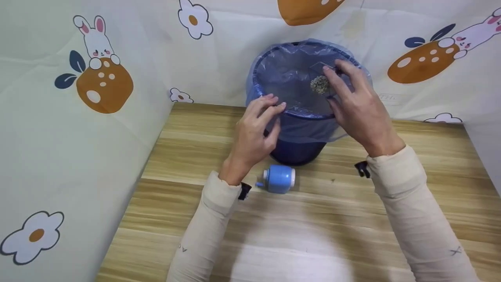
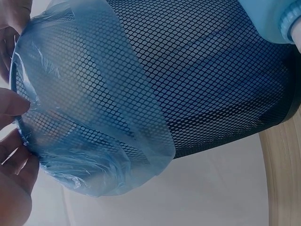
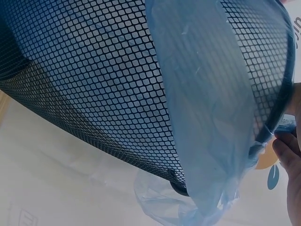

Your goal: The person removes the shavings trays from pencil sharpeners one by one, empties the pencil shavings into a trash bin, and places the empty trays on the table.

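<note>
A dark mesh trash bin (image 2: 197,70) stands against the back wall, lined with a thin blue plastic bag (image 1: 282,74) folded over its rim. My left hand (image 1: 256,127) grips the bin's near-left rim through the bag, fingertips over the edge and thumb outside. Above the right side of the opening, my right hand (image 1: 362,105) holds a small clear container (image 1: 321,66) between thumb and fingers. A clump of grey-green shavings (image 1: 319,84) shows at it; whether it lies inside or is falling, I cannot tell. The right wrist view shows only part of the container (image 3: 287,123).
A blue crank pencil sharpener (image 1: 279,179) with white ends lies on the wood-grain table (image 1: 172,156) just in front of the bin. Pale walls with rabbit and flower prints (image 1: 148,47) enclose the back and sides. A small dark speck (image 1: 332,180) lies right of the sharpener.
</note>
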A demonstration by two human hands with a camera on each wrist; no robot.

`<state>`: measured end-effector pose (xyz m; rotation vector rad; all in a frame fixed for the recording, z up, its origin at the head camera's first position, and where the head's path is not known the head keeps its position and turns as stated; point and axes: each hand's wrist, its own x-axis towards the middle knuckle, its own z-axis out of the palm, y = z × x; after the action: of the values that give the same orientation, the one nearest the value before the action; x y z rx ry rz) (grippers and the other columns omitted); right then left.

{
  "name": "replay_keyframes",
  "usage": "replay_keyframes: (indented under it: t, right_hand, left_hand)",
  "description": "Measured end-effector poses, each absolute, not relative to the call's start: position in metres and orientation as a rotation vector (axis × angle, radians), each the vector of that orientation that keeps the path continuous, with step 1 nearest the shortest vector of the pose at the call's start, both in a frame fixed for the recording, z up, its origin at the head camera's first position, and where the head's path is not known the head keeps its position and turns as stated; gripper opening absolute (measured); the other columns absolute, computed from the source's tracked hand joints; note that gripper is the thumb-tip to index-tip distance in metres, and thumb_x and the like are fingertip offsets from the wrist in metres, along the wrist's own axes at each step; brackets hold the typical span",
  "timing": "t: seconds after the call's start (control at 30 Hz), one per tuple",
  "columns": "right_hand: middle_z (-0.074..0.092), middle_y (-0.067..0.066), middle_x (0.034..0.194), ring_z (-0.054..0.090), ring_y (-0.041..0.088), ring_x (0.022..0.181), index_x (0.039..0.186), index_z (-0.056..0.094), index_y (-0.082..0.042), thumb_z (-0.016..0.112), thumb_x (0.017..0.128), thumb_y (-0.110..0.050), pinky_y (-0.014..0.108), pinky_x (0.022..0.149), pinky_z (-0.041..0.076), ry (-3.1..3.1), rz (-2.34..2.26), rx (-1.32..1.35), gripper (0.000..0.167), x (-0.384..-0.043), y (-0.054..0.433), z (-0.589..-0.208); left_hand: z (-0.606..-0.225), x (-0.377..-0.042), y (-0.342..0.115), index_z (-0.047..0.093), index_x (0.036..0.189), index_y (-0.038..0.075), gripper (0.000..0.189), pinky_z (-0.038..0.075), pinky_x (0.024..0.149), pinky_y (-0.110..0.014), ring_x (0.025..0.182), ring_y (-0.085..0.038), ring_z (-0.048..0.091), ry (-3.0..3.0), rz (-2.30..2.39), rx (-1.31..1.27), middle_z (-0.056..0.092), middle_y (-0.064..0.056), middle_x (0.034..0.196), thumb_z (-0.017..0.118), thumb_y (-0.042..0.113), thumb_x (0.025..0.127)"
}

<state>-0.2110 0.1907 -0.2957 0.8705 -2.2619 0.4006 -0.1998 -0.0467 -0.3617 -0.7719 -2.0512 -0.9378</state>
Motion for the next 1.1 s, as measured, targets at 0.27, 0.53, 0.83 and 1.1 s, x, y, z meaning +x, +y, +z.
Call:
replay_keyframes:
  t: [0.27, 0.53, 0.83, 1.1]
  right_hand:
    - [0.044, 0.029, 0.141, 0.047, 0.045, 0.13, 0.143, 0.047, -0.003, 0.07, 0.086, 0.004, 0.053, 0.099, 0.05, -2.258, 0.357, 0.887, 0.062, -0.2118, 0.1909, -0.2949]
    - [0.047, 0.027, 0.14, 0.049, 0.043, 0.128, 0.141, 0.05, -0.004, 0.071, 0.084, 0.007, 0.052, 0.101, 0.05, -2.232, 0.368, 0.898, 0.062, -0.2123, 0.1888, -0.2945]
    - [0.047, 0.027, 0.139, 0.05, 0.043, 0.127, 0.141, 0.051, -0.004, 0.07, 0.085, 0.006, 0.052, 0.101, 0.05, -2.229, 0.322, 0.897, 0.06, -0.2131, 0.1886, -0.2947]
    - [0.048, 0.027, 0.138, 0.051, 0.044, 0.125, 0.14, 0.052, -0.003, 0.07, 0.085, 0.007, 0.052, 0.1, 0.05, -2.218, 0.294, 0.909, 0.059, -0.2127, 0.1875, -0.2925]
  left_hand:
    - [-0.3594, -0.2, -0.0482, 0.072, 0.114, 0.003, 0.024, 0.041, 0.111, -0.031, 0.122, -0.029, 0.057, -2.051, -0.93, -0.788, 0.066, -0.016, 0.117, 0.062, 0.001, 0.092]
    - [-0.3577, -0.1991, -0.0485, 0.073, 0.114, 0.004, 0.021, 0.041, 0.111, -0.03, 0.122, -0.028, 0.058, -2.048, -0.926, -0.777, 0.067, -0.014, 0.116, 0.064, 0.009, 0.095]
    - [-0.3589, -0.1998, -0.0477, 0.073, 0.114, 0.003, 0.022, 0.04, 0.112, -0.03, 0.123, -0.029, 0.058, -2.05, -0.943, -0.79, 0.066, -0.015, 0.117, 0.066, 0.012, 0.095]
    - [-0.3577, -0.1994, -0.0471, 0.073, 0.115, 0.003, 0.023, 0.04, 0.112, -0.029, 0.123, -0.028, 0.057, -2.068, -0.948, -0.779, 0.066, -0.014, 0.118, 0.064, 0.013, 0.096]
